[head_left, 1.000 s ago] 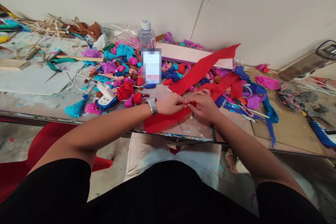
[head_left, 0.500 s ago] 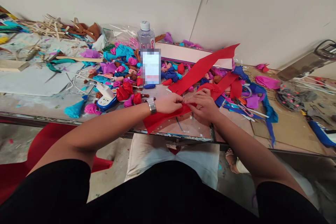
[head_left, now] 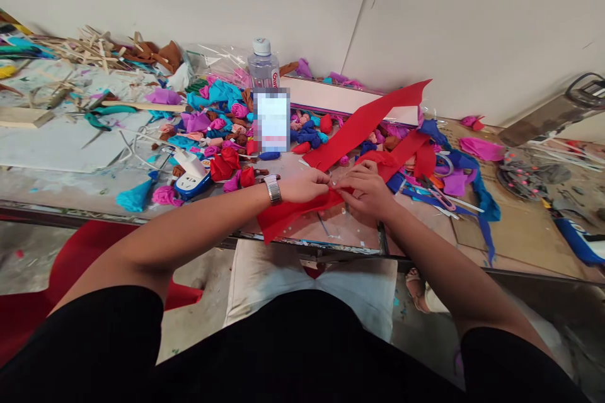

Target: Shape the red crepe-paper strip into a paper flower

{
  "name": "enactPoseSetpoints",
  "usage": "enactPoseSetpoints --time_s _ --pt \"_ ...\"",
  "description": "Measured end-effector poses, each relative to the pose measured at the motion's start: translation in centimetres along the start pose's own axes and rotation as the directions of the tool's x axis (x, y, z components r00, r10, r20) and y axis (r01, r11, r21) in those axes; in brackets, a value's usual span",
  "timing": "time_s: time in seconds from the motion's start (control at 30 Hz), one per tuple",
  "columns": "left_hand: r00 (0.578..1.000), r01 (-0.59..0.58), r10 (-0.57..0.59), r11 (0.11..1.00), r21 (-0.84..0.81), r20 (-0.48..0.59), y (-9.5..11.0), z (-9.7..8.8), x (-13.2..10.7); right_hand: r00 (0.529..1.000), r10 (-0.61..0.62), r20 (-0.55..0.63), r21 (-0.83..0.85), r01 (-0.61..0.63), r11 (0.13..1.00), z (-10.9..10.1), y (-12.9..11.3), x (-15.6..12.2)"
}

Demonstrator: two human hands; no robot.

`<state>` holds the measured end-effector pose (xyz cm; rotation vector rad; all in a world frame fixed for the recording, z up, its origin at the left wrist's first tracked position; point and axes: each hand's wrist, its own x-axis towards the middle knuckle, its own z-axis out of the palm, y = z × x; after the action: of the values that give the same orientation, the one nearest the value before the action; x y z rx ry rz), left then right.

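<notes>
A strip of red crepe-like material (head_left: 302, 209) runs under and between my hands at the front of the table, its left end hanging over the edge. My left hand (head_left: 305, 187), with a metal watch (head_left: 273, 190) at the wrist, pinches the strip with its fingertips. Opposite it, my right hand (head_left: 366, 189) grips the same strip, thumb and fingers bent together close to the left fingertips. Exactly how the material is folded between the fingers is too small to tell. Another long red strip (head_left: 363, 123) lies slantwise just beyond my hands.
Colourful rolled paper pieces (head_left: 227, 132) crowd the table's middle, around a blurred bright screen (head_left: 273, 119) and a plastic bottle (head_left: 263, 66). At left are a power strip (head_left: 191, 182) and green-handled pliers (head_left: 108, 116). Scissors (head_left: 444, 195) lie to the right.
Both hands stay in nearly the same place, with slight finger movement on the red strip. The strip's left end has shifted slightly.
</notes>
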<state>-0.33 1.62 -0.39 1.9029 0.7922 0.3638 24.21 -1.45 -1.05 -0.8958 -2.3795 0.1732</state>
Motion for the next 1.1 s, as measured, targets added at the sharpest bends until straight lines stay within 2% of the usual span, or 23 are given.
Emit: enactPoseSetpoints --time_s 0.13,0.23,0.43,0.67,0.97,1.1 --pt "1.000 -0.022 0.022 1.000 -0.015 -0.015 0.00 0.00 -0.04 1.000 -0.025 -0.005 -0.004 0.025 1.000 -0.15 -0.12 0.10" --pt "0.999 -0.029 0.029 0.998 -0.048 0.014 -0.14 -0.01 -0.09 1.000 -0.028 -0.006 -0.001 0.028 1.000 -0.19 -0.24 0.20" --pt "0.998 -0.060 0.060 0.998 0.011 0.028 -0.11 -0.10 -0.10 1.000 -0.008 -0.016 -0.003 0.008 1.000 -0.15 -0.34 0.23" --pt "0.999 -0.049 0.050 0.998 -0.039 0.005 -0.28 0.02 0.06 0.999 -0.023 -0.037 -0.009 0.023 1.000 -0.27 -0.43 0.29" --pt "0.998 -0.062 0.062 0.998 -0.002 0.003 -0.35 -0.02 0.09 1.000 0.003 -0.029 -0.015 -0.003 1.000 0.05 -0.07 0.19" --pt "0.998 -0.064 0.064 0.998 0.025 -0.002 -0.24 -0.07 0.02 0.999 -0.024 -0.033 -0.016 0.023 1.000 0.14 -0.04 0.20"
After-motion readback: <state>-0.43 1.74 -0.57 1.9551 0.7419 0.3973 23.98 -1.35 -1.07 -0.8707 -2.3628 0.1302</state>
